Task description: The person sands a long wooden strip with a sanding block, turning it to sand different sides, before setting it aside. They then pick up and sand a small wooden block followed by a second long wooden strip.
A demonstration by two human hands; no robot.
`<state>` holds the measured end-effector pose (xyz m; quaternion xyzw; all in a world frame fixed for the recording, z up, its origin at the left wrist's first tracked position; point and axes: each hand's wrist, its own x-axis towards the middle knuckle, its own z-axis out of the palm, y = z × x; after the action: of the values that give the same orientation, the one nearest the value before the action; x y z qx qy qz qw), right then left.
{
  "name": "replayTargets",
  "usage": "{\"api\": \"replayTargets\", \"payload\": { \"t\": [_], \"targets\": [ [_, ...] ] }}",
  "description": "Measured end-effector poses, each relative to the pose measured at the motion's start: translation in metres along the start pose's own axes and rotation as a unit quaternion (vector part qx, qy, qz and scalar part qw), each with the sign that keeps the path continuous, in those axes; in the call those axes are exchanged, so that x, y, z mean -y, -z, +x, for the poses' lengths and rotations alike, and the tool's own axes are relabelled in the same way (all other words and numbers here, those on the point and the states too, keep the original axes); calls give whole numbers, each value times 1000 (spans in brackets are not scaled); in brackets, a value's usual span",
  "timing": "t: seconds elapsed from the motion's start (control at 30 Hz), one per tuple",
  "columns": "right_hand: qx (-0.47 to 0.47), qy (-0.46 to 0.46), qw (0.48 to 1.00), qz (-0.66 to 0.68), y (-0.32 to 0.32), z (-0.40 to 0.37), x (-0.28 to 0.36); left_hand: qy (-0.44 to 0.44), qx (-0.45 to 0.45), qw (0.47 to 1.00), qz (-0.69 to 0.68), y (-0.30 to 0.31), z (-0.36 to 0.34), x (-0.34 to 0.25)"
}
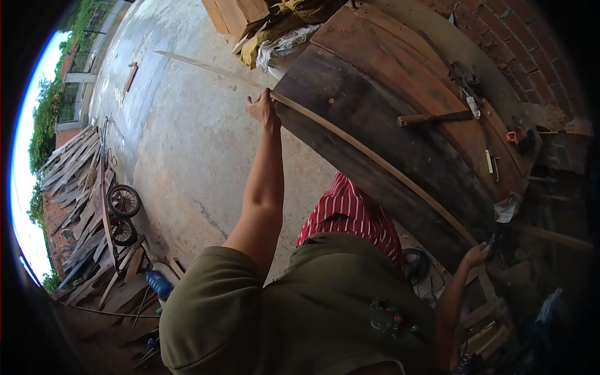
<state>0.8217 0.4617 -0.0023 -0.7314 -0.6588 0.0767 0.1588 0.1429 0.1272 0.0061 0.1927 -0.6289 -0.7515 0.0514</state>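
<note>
Head view, left hand (264,112) gripping wooden strip (350,137), right hand (477,255) near end, grip unclear.

Hands are numbering two: one left hand (264,112) and one right hand (477,255). One strip (375,155) is showing, along with one bench (353,81). One wooden handle (415,119) and one orange tool (516,136) are lying in view. Wheels (123,201) are coming to two, while one jug (159,283) and one white bag (284,49) are showing. One shirt (350,300) and one pair of shorts (350,215) are being worn. The boards (78,181) are overlapping too much for counting, and the bricks (522,50) are fading into shadow, leaving their number unclear.
</note>
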Motion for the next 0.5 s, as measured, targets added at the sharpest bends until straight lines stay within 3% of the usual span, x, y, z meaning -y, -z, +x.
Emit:
{"api": "replayTargets", "payload": {
  "t": [0.1, 0.23, 0.3, 0.37, 0.5],
  "targets": [
    [26, 126, 991, 24, -1, -11, 5, -2, 48, 998, 32, 18, 41, 13],
    [30, 146, 989, 24, 5, -29, 23, -28, 30, 985, 167, 33, 62, 20],
    [28, 168, 985, -7, 17, -39, 41, -48, -4, 987, 152, 27, 43, 12],
    [46, 154, 987, 12, 10, -40, 31, -59, -46, 962, 264, 33, 51, 15],
    [39, 162, 985, -46, 16, -44, 40, -70, -56, 938, 334, 28, 39, 6]
  ]
}}
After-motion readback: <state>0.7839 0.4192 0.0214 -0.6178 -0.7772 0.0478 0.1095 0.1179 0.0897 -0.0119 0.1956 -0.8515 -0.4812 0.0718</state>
